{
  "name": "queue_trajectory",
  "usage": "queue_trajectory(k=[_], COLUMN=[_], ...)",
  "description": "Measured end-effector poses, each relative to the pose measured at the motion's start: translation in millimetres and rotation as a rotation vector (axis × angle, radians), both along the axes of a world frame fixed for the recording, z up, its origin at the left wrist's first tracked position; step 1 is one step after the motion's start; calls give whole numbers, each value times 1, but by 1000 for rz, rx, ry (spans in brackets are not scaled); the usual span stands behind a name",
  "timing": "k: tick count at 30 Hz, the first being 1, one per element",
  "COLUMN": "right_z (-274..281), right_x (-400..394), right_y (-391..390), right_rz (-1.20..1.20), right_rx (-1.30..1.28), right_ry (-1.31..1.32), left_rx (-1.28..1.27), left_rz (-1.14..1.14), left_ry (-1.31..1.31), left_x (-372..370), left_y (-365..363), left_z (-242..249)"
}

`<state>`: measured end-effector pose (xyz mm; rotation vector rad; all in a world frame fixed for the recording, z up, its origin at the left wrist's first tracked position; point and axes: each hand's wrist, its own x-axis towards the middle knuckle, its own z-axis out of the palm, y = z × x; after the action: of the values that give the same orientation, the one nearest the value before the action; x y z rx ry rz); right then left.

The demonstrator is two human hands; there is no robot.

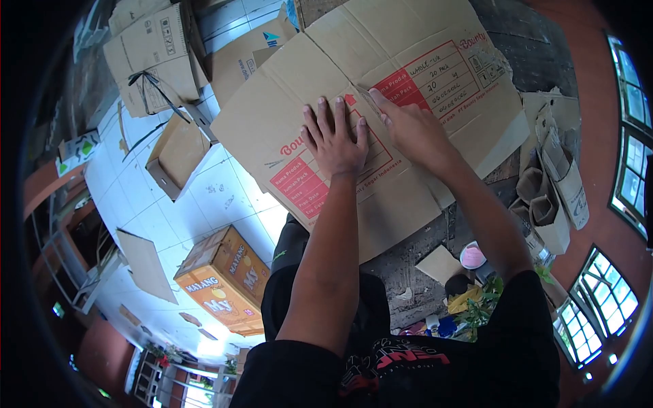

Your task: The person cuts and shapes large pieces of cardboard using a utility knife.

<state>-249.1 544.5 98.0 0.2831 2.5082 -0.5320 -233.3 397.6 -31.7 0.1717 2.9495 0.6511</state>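
A large flattened cardboard box (408,41) with red "Bounty" printing lies in front of me on a worn dark surface. My left hand (338,146) presses flat on it, fingers spread, over the printed panel left of the slit. My right hand (411,129) is closed beside the slit that runs down through the middle of the cardboard, near a small red arrow. A thin, narrow edge shows by its fingertips, but what it grips is mostly hidden by the fingers. The cardboard parts slightly along the upper part of the slit.
An orange Mayang carton (228,279) and an open shallow box (178,153) stand on the white tiled floor. Tied flattened cartons (153,61) lean at upper left. Rolled cardboard pieces (551,190) and a pink-filled cup (472,256) are at right.
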Motion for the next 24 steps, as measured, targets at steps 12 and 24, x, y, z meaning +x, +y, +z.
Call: queue_trajectory(k=[12,24], right_z=[-14,-2], right_x=[6,-5], right_y=[-2,-2], right_rz=[62,209], right_rx=[43,58], right_ry=[129,142], left_rx=[8,29], left_rz=[4,7], left_ry=[49,17], left_x=[2,-1], left_y=[1,-1], left_z=[-5,-2])
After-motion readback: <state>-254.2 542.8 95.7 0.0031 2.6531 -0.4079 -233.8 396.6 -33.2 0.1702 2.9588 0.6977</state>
